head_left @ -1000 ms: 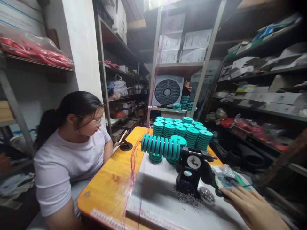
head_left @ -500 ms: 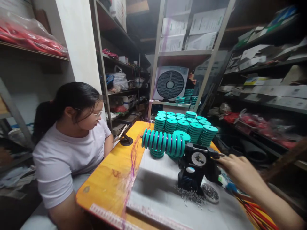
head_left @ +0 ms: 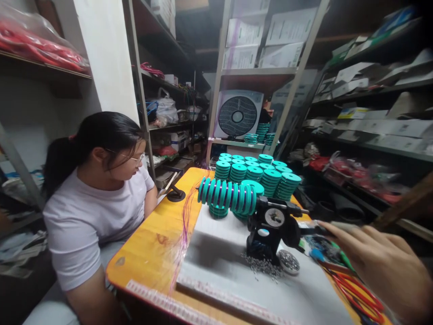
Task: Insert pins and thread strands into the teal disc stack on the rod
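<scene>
the crank handle (head_left: 313,229) is grasped by the fingers of the right hand (head_left: 379,257), though with the blur the firmness of the hold cannot be told. the left hand is not shown. just left of the grip stands the black winding machine (head_left: 260,246), by whose shaft a row of teal bobbins (head_left: 226,196) is carried. the step in hand is judged to be the turning of the crank; by the next move an even sweep seems to be called for, with the purple wires (head_left: 185,216), strung past the bobbins' far end, kept untangled. below and left of the grip, a round dish (head_left: 289,262) and loose metal bits (head_left: 262,268) are set close to the machine; beneath the hand, red cables (head_left: 358,289) are bunched, so low room is crowded. beyond the bobbins, teal stacks (head_left: 269,183) are ranked. farther left, a seat by the yellow table (head_left: 145,243) is taken by a co-worker (head_left: 98,225).
</scene>
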Demonstrator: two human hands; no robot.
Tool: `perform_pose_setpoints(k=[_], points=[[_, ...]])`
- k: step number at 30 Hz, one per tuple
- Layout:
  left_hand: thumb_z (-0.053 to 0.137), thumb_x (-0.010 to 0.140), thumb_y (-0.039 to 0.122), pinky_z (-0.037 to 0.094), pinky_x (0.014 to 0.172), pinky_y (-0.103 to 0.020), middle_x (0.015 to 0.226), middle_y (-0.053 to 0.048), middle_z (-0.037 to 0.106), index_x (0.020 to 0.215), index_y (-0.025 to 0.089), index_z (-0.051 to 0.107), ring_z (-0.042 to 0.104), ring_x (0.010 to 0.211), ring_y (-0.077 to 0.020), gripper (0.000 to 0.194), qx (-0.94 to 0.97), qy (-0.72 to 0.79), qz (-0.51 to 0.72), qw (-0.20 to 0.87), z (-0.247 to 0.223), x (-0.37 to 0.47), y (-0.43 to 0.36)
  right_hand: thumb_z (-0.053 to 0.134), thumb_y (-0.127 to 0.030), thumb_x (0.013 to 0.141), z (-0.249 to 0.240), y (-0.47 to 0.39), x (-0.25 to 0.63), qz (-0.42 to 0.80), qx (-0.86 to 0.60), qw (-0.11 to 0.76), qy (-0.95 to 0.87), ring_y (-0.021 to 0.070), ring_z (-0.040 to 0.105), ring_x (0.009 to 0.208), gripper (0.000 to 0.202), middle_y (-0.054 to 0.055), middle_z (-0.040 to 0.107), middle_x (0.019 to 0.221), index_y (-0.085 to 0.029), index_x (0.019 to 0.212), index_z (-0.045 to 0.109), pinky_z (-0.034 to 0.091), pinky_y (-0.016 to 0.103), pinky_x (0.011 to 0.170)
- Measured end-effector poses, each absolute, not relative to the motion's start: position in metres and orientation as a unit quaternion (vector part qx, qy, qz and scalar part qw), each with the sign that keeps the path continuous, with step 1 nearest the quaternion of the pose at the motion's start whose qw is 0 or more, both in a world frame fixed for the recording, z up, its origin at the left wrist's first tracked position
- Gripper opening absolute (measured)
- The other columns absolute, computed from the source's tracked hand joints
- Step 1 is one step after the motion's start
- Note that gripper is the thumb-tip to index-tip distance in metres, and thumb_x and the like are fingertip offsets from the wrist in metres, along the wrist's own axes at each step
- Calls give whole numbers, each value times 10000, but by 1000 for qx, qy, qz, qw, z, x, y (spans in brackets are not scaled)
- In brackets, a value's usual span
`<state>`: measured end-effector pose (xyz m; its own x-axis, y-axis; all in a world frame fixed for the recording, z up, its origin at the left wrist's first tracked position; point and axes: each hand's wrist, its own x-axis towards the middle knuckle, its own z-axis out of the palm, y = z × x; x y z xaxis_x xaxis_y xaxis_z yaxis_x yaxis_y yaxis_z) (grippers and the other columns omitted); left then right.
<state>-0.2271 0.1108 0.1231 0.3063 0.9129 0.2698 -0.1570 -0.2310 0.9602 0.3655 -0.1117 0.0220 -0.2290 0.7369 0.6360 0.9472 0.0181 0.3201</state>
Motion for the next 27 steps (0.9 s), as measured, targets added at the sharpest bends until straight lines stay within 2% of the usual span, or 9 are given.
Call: perform_pose_setpoints(k=[3,7,8,12,15,16,18,21,27], points=[[72,876,587,444,593,-238,774,56,671,643,155,692,671,934,-219,791,585,286,526,547,122,-226,106,339,-361,933,38,-79,364,-359,-605,123,-700,252,567,834,380,74,701,959,-287,1149,642,349,386,723],[388,785,708,501,607,-205,740,41,717,785,193,704,676,860,-169,605,541,267,562,565,138,-222,105,383,-374,945,34,-47,365,-300,-629,86,-712,226,564,843,335,69,707,1003,-253,1038,681,312,345,695],[387,781,715,497,616,-193,720,46,714,788,182,701,672,851,-153,619,531,273,565,570,139,-216,102,400,-367,942,31,-43,365,-286,-634,77,-714,224,567,835,318,65,711,996,-250,1005,690,307,338,685],[-27,857,623,461,651,-253,657,22,663,753,70,701,682,848,-164,920,515,321,484,631,94,-152,39,442,-311,931,19,-39,360,-258,-639,51,-723,219,589,787,274,65,726,922,-237,929,706,303,323,654],[205,884,646,475,627,-291,608,1,656,774,115,713,706,787,-204,743,505,328,402,689,10,-86,-50,417,-233,936,12,-42,355,-246,-636,39,-730,202,604,768,282,67,729,913,-239,983,695,303,309,636],[425,813,676,512,568,-292,579,-12,676,727,190,711,710,726,-231,571,503,335,382,699,-17,-68,-79,414,-190,927,9,-44,353,-244,-635,36,-732,197,604,762,290,66,728,894,-238,991,692,303,304,633],[633,713,622,517,532,-300,546,-29,671,692,214,685,696,646,-240,412,501,341,361,709,-57,-42,-123,413,-116,898,4,-47,350,-243,-635,29,-733,195,597,756,310,67,722,848,-226,978,691,307,302,636],[616,766,581,508,557,-274,535,-37,668,710,184,636,659,548,-183,401,481,346,352,725,-75,-28,-153,409,-96,883,-5,-54,346,-245,-638,19,-730,210,586,790,303,100,713,881,-186,916,697,314,307,650],[510,897,436,481,871,-367,926,-139,732,840,103,661,700,890,-249,370,422,297,337,787,-57,-35,-152,361,-187,933,-14,-68,341,-222,-643,-8,-733,226,592,769,348,164,676,790,-109,855,691,314,324,665]])
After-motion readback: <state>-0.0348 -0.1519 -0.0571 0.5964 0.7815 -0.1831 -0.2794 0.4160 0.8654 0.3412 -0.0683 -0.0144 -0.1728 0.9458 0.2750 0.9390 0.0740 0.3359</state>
